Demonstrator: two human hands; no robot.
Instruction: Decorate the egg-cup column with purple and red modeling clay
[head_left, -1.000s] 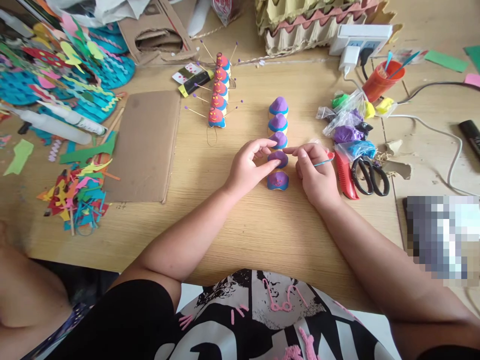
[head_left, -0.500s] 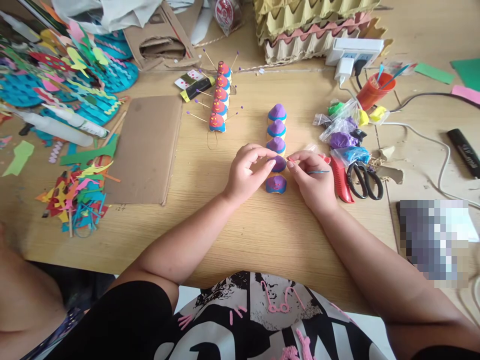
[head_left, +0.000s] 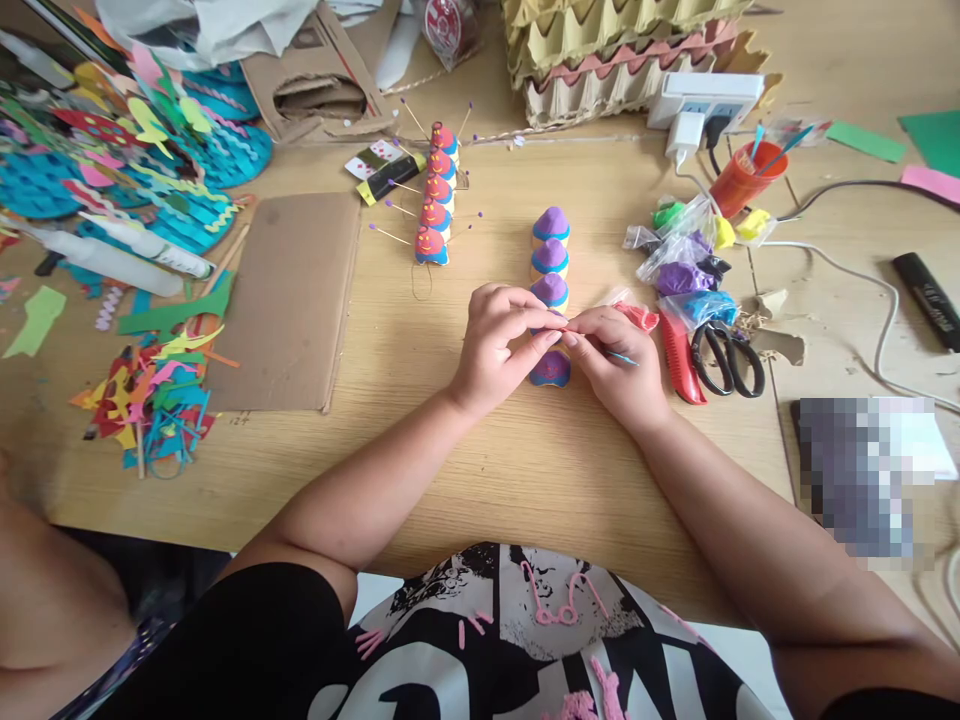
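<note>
Just brought nearly closed left hand (head_left: 491, 348) and right hand (head_left: 630, 388) together over purple bumps (head_left: 551, 256), with blue stick (head_left: 623, 359) in right, likely working on something too tiny to tell.

Pretty loud black tee (head_left: 499, 675) here: short sleeves (head_left: 277, 630), chunky white lettering (head_left: 420, 657), grey photo-style print (head_left: 600, 570), pink glasses-shaped outline (head_left: 556, 614) and pink splotches (head_left: 609, 692).

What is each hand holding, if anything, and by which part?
The right hand holds a blue stick; a bit shows, but the gripped part is hidden. Whether the left hand holds anything cannot be told.
</note>
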